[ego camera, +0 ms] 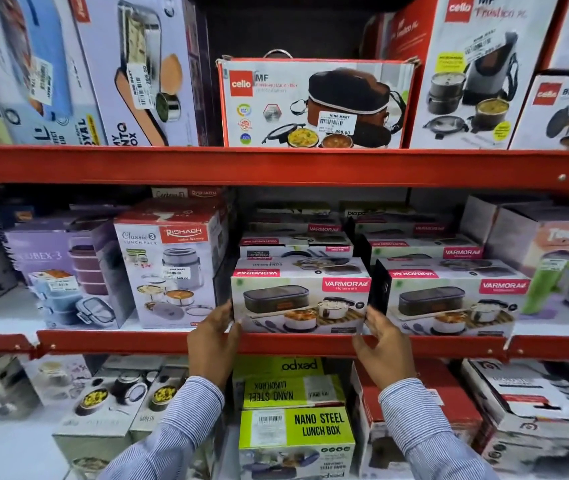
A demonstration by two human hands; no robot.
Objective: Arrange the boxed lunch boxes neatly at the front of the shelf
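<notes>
A white Varmora lunch box carton [298,299] with a pink logo stands at the front edge of the middle shelf. My left hand [215,336] presses its lower left corner. My right hand [382,341] is at its lower right corner, fingers spread against the side. A matching Varmora carton [453,301] sits beside it on the right, also at the edge. More Varmora cartons [295,242] are stacked behind both.
The red shelf lip [276,342] runs under the cartons. A Rishabh Classic 3 carton [172,268] stands close on the left. A Cello carton [314,103] sits on the upper shelf. Green Nano Steel boxes [295,427] fill the lower shelf between my striped sleeves.
</notes>
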